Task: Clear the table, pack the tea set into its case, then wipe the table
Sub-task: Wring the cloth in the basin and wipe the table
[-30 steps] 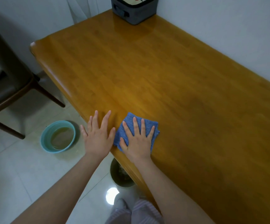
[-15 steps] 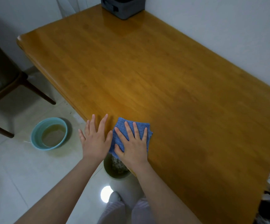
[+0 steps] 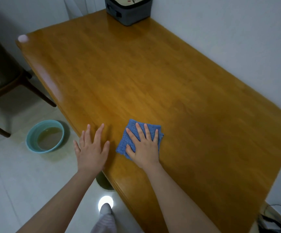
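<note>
Blue cloth (image 3: 138,137) lies folded flat near the front edge of the bench (image 3: 153,78); right hand (image 3: 144,147) presses it, fingers spread and straight; soft, light and pliant, likely damp, best driven by a flat palm over its centre; left hand (image 3: 92,148) flat beside it at the edge, holding nothing; closed grey case (image 3: 129,10) at the far corner; teal basin (image 3: 45,136) on the floor.

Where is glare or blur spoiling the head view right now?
Head view: pale glare streaks the table along its left edge and far corner; a round lamp reflection glares on the floor; wide-angle distortion bows the table's edges; the right hand and blue cloth look slightly soft but readable.
</note>
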### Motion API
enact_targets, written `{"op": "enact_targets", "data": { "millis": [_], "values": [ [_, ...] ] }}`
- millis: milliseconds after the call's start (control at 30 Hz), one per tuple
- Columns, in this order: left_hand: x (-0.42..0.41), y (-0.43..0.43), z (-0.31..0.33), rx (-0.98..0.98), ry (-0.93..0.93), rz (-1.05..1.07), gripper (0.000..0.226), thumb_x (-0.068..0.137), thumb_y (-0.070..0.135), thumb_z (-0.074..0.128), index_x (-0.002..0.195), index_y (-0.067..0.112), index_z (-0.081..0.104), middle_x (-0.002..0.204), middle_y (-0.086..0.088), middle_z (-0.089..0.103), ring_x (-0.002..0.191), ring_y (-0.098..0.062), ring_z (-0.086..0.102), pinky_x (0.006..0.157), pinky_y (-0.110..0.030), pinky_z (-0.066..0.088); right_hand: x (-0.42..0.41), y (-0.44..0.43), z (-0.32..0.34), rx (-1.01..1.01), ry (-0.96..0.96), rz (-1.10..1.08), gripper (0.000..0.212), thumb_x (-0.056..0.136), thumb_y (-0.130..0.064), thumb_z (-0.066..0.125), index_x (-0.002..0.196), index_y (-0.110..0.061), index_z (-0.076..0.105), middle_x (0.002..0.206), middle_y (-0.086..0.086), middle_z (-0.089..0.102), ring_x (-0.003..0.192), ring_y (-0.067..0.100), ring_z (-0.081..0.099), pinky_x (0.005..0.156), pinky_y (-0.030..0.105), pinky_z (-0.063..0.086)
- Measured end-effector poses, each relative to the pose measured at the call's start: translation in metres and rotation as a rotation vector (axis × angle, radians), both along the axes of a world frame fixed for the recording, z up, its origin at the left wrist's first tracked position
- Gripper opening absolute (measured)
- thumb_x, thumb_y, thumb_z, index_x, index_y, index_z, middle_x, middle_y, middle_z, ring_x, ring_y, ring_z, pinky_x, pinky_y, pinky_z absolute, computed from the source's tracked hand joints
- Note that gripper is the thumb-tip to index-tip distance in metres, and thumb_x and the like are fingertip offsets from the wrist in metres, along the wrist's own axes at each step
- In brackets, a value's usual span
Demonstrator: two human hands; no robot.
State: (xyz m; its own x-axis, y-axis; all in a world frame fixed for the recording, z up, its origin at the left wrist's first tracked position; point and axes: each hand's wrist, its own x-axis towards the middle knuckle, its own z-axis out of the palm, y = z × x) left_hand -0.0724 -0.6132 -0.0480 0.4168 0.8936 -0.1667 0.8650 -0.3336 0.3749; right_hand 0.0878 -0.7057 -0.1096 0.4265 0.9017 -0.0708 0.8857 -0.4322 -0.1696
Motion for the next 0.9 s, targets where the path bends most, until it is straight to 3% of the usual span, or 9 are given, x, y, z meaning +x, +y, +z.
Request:
{"op": "enact_targets", "data": {
  "millis": [400,900],
  "values": [
    [0.062,-0.059,-0.006,0.012,0.006,0.141,0.059,0.098,0.046,0.039,0.151,0.044,0.012,0.162,-0.003,0.002,0.149,-0.026,0.001,0.118,-0.051,-0.003,0.082,-0.011,-0.001,-0.029,-0.024,0.103,0.062,0.092,-0.061,0.015,0.151,-0.046,0.006,0.163,-0.004,0.002,0.150,0.025,-0.007,0.114,0.060,-0.011],
    [0.081,-0.076,-0.013,0.008,0.040,0.145,0.062,0.095,0.055,0.037,0.150,0.048,0.010,0.162,-0.001,-0.001,0.149,-0.024,-0.006,0.116,-0.055,-0.008,0.143,-0.017,0.002,-0.042,-0.029,0.107,0.063,0.090,-0.062,0.008,0.151,-0.047,0.008,0.163,-0.005,0.002,0.150,0.023,-0.006,0.115,0.061,-0.006]
  ]
}}
